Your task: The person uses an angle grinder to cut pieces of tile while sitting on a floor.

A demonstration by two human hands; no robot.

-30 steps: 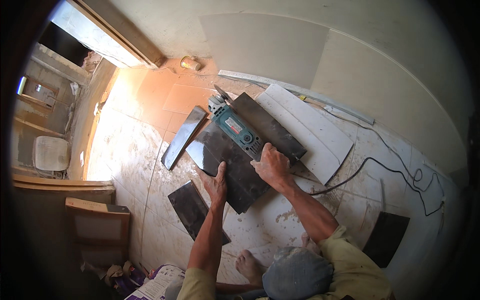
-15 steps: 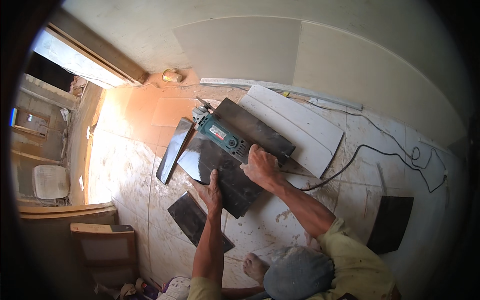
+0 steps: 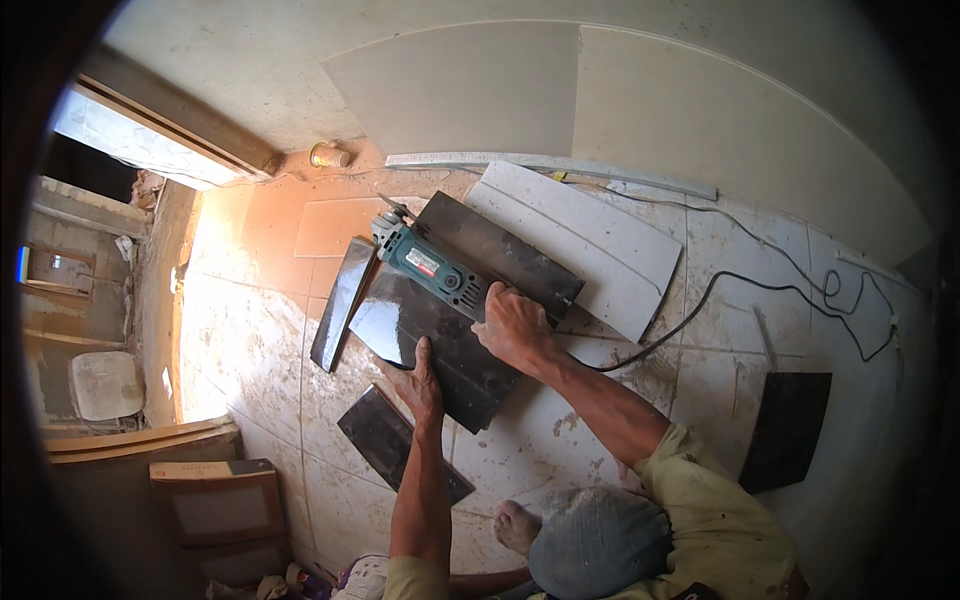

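Note:
My right hand [image 3: 512,325] grips the rear of a teal angle grinder [image 3: 432,265], whose disc [image 3: 398,204] points up and away from me over dark glossy tiles. My left hand [image 3: 418,385] holds the lower left edge of a dark tile [image 3: 465,385], thumb on top; some fingertips are hidden. Beyond the grinder, another dark piece [image 3: 500,240] rests on white tiles [image 3: 610,270]. A narrow glossy strip [image 3: 340,310] is at the left, and a separate dark piece [image 3: 385,435] lies beside my left forearm.
Cables [image 3: 720,280] snake over the dusty tiled floor at right, near a dark tile [image 3: 785,430]. A cup [image 3: 330,156] lies by the wall. Cardboard boxes [image 3: 220,505] are at lower left, beside a doorway. My bare foot [image 3: 515,525] and bent knee [image 3: 600,545] are below.
The whole scene has shifted left in the view as the camera moved. Both my hands keep their hold, with the grinder still lying over the dark tiles.

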